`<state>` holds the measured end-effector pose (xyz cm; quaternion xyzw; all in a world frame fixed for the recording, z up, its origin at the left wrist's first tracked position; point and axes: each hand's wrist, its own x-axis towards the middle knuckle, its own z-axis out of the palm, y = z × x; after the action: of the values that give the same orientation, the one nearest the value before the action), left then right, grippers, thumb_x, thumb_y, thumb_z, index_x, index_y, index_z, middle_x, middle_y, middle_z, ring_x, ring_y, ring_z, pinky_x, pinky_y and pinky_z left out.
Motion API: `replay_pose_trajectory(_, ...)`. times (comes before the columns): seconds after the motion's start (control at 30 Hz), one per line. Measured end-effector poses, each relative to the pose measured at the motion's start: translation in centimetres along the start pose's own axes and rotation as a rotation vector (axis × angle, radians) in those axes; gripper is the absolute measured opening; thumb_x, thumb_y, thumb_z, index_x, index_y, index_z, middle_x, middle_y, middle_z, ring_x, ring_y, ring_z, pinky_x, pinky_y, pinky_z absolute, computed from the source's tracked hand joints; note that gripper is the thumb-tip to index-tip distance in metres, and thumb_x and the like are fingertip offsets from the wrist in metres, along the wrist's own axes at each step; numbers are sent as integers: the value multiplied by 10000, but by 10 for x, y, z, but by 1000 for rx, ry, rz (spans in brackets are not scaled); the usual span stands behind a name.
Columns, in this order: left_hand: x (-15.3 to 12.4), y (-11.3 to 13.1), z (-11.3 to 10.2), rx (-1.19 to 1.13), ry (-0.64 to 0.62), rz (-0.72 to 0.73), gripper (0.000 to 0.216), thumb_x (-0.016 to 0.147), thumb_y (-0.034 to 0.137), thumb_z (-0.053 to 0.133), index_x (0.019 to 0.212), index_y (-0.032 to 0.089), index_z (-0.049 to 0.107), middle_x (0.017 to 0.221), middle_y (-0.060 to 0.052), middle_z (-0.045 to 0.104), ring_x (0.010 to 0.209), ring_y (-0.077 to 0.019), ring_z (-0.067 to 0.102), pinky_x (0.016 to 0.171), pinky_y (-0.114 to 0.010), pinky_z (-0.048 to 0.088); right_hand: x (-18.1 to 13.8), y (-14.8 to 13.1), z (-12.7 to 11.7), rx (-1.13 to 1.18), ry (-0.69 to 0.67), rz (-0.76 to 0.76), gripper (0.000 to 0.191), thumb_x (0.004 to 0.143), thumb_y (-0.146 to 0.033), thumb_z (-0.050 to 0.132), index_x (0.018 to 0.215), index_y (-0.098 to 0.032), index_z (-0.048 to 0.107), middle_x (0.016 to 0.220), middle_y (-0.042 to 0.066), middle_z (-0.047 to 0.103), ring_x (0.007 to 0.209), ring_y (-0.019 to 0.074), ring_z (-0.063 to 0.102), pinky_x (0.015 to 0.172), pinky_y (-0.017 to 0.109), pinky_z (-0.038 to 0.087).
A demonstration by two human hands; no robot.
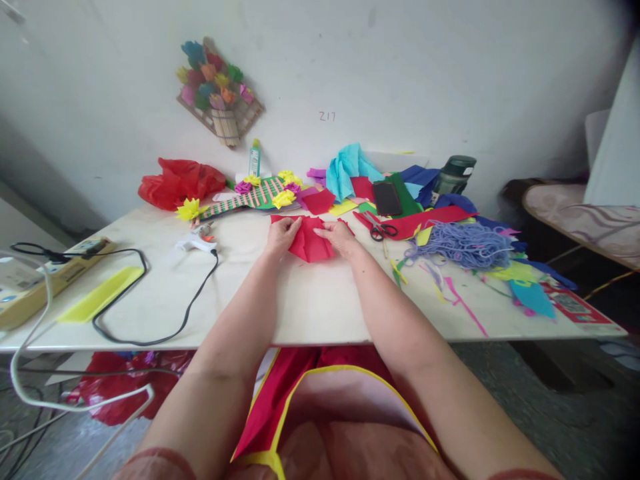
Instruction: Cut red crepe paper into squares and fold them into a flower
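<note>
Between my two hands is a piece of red crepe paper (pixel 311 244), creased and spread just above the white table. My left hand (pixel 284 235) pinches its left part, thumb on top. On the other side my right hand (pixel 336 237) grips the paper's right part between thumb and fingers. Black-handled scissors (pixel 381 231) lie to the right of my right hand, on a long red paper strip (pixel 425 221). Left of my left hand rests a white glue gun (pixel 198 241) with a black cord.
At the back lie a guitar-shaped craft (pixel 245 204) with paper flowers, a red plastic bag (pixel 180 183) and a phone (pixel 387 199). Purple yarn (pixel 463 245) and a dark bottle (pixel 455 175) are on the right. A power strip (pixel 55 280) and yellow paper (pixel 103 293) sit left.
</note>
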<state>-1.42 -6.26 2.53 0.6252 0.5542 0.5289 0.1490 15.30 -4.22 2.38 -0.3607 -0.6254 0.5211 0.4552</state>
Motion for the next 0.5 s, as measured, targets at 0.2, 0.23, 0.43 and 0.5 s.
replay_pose_trajectory(0.2, 1, -2, 1, -35, -29, -26, 323, 763, 419, 494, 568, 161, 480, 517, 21, 451, 510, -95, 390, 483, -229, 286, 2, 1, 0, -116, 69, -25, 205, 624, -338, 685, 668, -141, 650, 572, -26, 591, 645, 145, 562, 622, 259, 437)
replay_pose_trajectory(0.23, 1, -2, 1, -43, -28, -32, 316, 762, 413, 493, 572, 161, 482, 520, 19, 458, 511, -97, 397, 484, -229, 290, 2, 2, 0, -129, 78, -29, 210, 625, -344, 682, 663, -140, 649, 569, -29, 587, 643, 144, 559, 623, 258, 435)
replay_pose_trajectory(0.43, 1, -1, 2, -46, -8, -46, 276, 748, 378, 507, 585, 155, 503, 544, 14, 494, 530, -99, 427, 512, -227, 324, 5, 6, 2, -165, 128, -58, 250, 654, -356, 654, 738, -122, 681, 648, -3, 636, 710, 164, 589, 697, 287, 449)
replay_pose_trajectory(0.5, 1, -1, 1, -58, -7, -53, 269, 744, 374, 508, 590, 153, 509, 545, 13, 497, 532, -101, 431, 515, -228, 328, 6, 7, 2, -184, 136, -76, 278, 657, -368, 651, 789, -127, 694, 726, 11, 669, 772, 178, 607, 744, 302, 451)
